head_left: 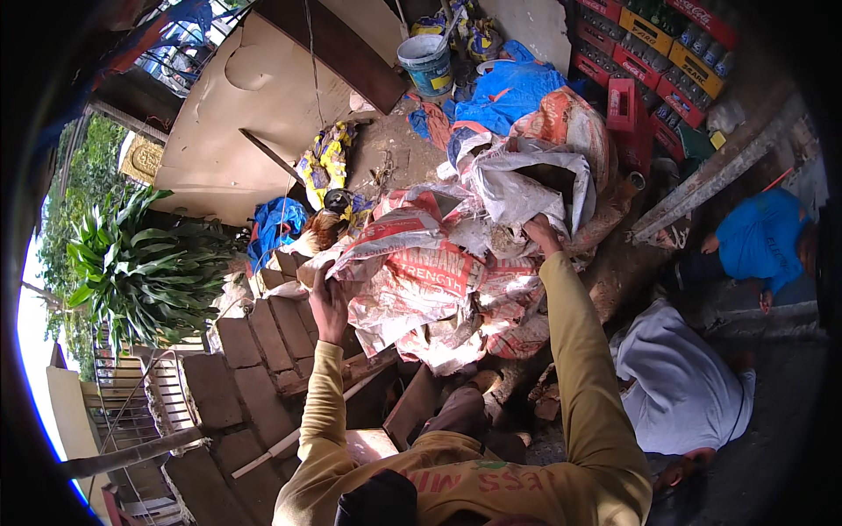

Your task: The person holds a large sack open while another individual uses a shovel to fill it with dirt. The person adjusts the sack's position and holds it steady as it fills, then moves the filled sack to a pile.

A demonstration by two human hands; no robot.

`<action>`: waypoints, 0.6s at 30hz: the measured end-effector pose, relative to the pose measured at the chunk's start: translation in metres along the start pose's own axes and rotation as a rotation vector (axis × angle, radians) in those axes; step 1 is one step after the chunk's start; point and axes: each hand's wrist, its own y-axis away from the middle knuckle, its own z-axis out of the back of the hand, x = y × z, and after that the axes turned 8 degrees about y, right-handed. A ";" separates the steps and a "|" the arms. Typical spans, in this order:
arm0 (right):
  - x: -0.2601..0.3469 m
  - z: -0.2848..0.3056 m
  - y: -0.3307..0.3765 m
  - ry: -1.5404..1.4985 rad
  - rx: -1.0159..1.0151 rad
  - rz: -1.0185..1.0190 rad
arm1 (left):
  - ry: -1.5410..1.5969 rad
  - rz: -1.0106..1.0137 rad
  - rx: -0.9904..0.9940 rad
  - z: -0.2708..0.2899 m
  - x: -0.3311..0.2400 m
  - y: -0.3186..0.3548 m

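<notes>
In front of me lies a heap of crumpled white woven sacks (430, 280) with red print. My left hand (328, 307) is closed at the left edge of one sack, with the edge raised at its fingertips. My right hand (542, 235) is closed on the rim of a white sack (509, 184) farther back on the heap. That sack gapes at its right side, and its inside is dark. An orange-and-white sack (566, 127) lies behind it. The fingers' undersides are hidden in the cloth.
Brown blocks (263, 333) are stacked at the left beside a leafy plant (145, 254). A bucket (424, 66) and blue tarp (513, 92) stand behind. Bottle crates (649, 66) fill the back right. Two people, in a blue shirt (763, 237) and a grey shirt (684, 377), are at the right.
</notes>
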 end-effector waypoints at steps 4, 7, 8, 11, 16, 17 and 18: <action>0.105 0.083 0.040 -0.163 0.331 -0.557 | 0.160 0.003 0.000 0.034 -0.018 0.021; 0.049 0.073 0.089 -0.307 0.044 -0.266 | 0.415 0.148 0.021 0.057 -0.048 0.039; 0.057 0.080 0.102 -0.414 -0.035 -0.216 | 0.432 0.193 -0.019 0.066 -0.059 0.043; 0.084 0.076 0.178 -0.767 -0.177 -0.329 | 0.533 0.256 -0.021 0.112 -0.070 0.040; 0.098 0.036 0.289 -1.009 -0.493 -0.623 | 0.684 0.311 0.033 0.156 -0.050 0.042; 0.097 0.025 0.307 -1.036 -0.502 -0.622 | 0.669 0.300 0.015 0.157 -0.058 0.047; 0.089 0.017 0.320 -0.955 -0.459 -0.593 | 0.645 0.241 0.024 0.158 -0.068 0.051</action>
